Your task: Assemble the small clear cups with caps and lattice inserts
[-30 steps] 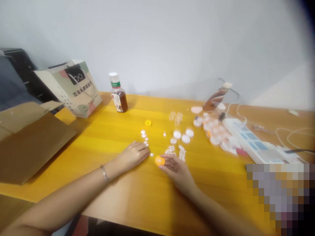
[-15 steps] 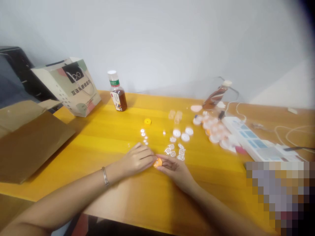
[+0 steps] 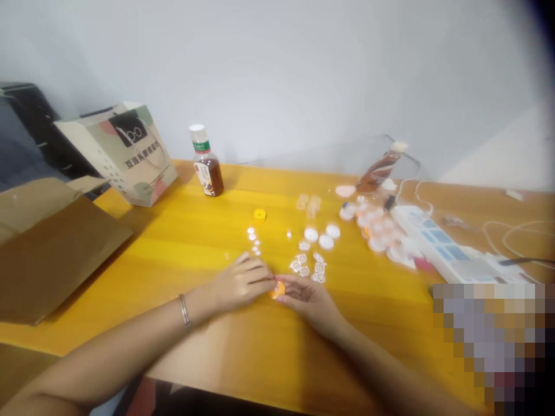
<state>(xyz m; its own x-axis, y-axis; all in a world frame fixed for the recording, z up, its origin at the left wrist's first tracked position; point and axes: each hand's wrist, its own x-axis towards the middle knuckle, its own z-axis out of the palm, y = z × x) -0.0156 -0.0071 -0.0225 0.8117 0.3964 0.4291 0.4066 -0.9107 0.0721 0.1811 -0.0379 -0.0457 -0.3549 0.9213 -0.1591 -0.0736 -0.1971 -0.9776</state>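
My right hand (image 3: 310, 300) has its grip pinched on a small orange cap (image 3: 277, 289), low over the yellow table (image 3: 195, 242). My left hand (image 3: 243, 283) meets it, fingertips touching the cap; I can't tell whether that grip closes on anything. White lace-like cutouts (image 3: 309, 268) lie just beyond, white discs (image 3: 323, 237) farther back, a tea bottle (image 3: 207, 163) well apart.

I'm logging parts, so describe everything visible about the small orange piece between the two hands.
The small round orange plastic-looking piece is mostly hidden: only a bright orange patch shows between the fingertips. It sits low over the yellow wooden table, near its front half. The left hand closes on it from the left, and the right hand holds it from the right, fingers meeting at it. Its shape looks like a cap or disc; finer detail is too blurred to tell.
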